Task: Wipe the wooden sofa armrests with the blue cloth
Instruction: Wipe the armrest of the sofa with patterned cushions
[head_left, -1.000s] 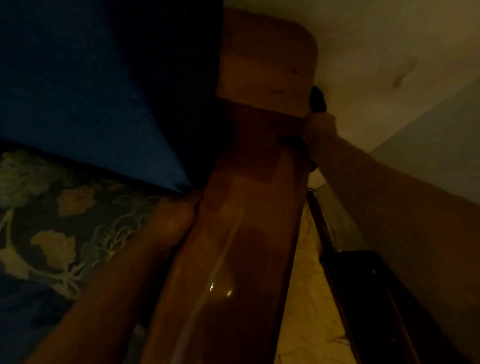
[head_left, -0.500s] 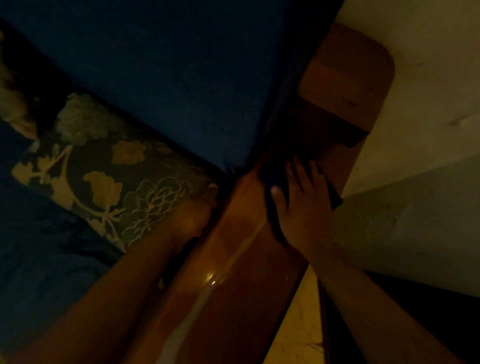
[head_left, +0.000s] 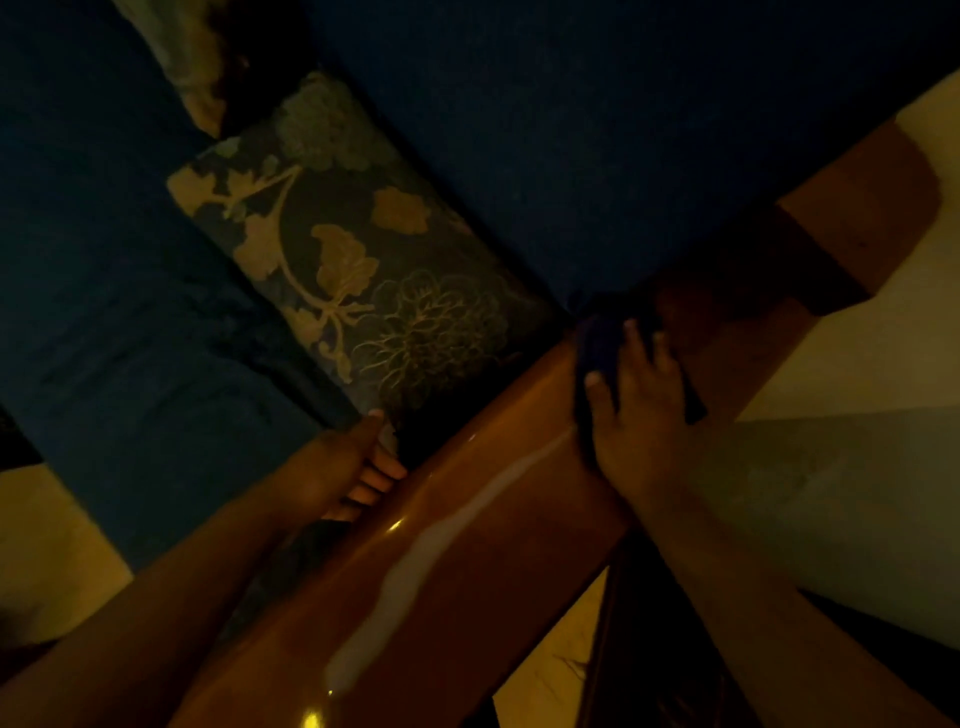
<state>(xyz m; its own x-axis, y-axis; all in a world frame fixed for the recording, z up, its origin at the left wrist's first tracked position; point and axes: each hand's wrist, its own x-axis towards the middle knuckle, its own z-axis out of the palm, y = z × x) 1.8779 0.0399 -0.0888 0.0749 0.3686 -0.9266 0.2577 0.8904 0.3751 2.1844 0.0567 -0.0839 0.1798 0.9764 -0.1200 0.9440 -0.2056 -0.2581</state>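
In the dim head view, a glossy wooden armrest (head_left: 467, 545) ran diagonally, its long axis pointing from lower left to upper right, a pale streak of reflected light along its top. The right hand (head_left: 641, 415) lay flat with fingers spread, its grip open, pressing the blue cloth (head_left: 597, 343) onto the armrest near its far end. The left hand (head_left: 348, 473) curled its fingers closed against the armrest's inner edge, beside a floral cushion (head_left: 353, 249) resting on the dark blue sofa seat (head_left: 130, 338). No writing was readable.
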